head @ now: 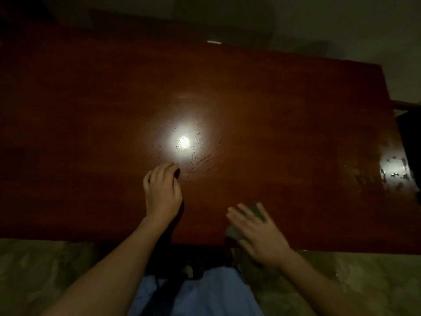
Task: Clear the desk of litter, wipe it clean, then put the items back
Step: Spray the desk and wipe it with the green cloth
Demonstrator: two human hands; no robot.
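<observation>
From the head view I see my left hand (163,192) resting with fingers curled on the glossy reddish-brown wooden surface (273,110), holding nothing. My right hand (257,233), fingers spread flat, presses a blurred grey cloth (256,210) onto the surface near its front edge.

dim room, mottled beige floor (45,265), grey wall (341,23)
</observation>
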